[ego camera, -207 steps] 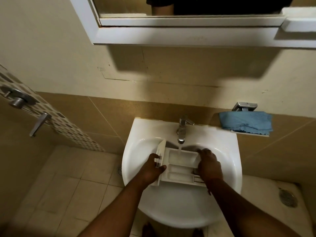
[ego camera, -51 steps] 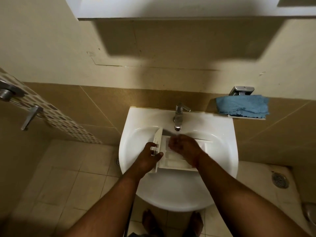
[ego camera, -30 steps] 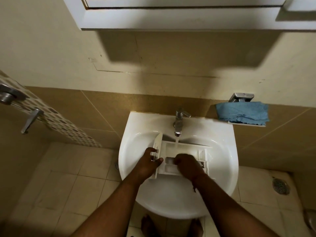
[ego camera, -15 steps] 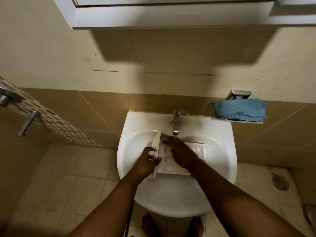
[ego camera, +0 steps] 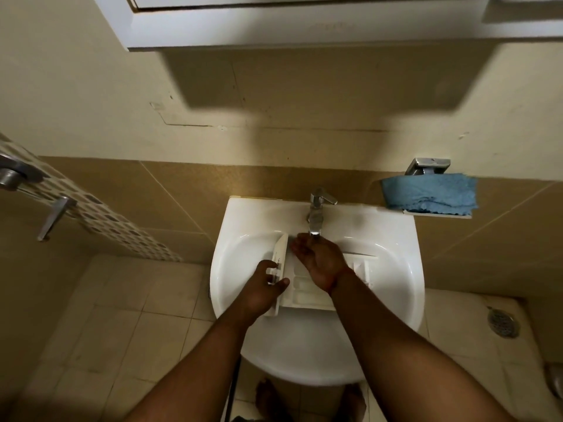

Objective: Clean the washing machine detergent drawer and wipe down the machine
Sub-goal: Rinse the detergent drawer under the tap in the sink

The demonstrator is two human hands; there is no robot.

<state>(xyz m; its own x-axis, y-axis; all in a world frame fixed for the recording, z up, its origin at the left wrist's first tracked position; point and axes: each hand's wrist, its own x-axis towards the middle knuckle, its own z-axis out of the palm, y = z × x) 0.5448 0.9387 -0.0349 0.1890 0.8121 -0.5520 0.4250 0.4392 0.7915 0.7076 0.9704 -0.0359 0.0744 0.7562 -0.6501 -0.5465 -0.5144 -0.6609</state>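
The white detergent drawer lies across the basin of the white sink, with its front panel at the left. My left hand grips that front panel, thumb inside the drawer. My right hand rests over the drawer's back compartments with its fingers spread, fingertips right under the spout of the chrome tap. I cannot tell whether water is running. The hand covers most of the drawer's middle.
A folded blue cloth lies on a small wall shelf to the right of the tap. A mirror cabinet hangs above. A shower handle sticks out at the left. Floor drain at the right; bare feet below the sink.
My right hand has slid from the near compartments up toward the tap, over the back of the drawer. My left hand has kept its hold on the front panel.
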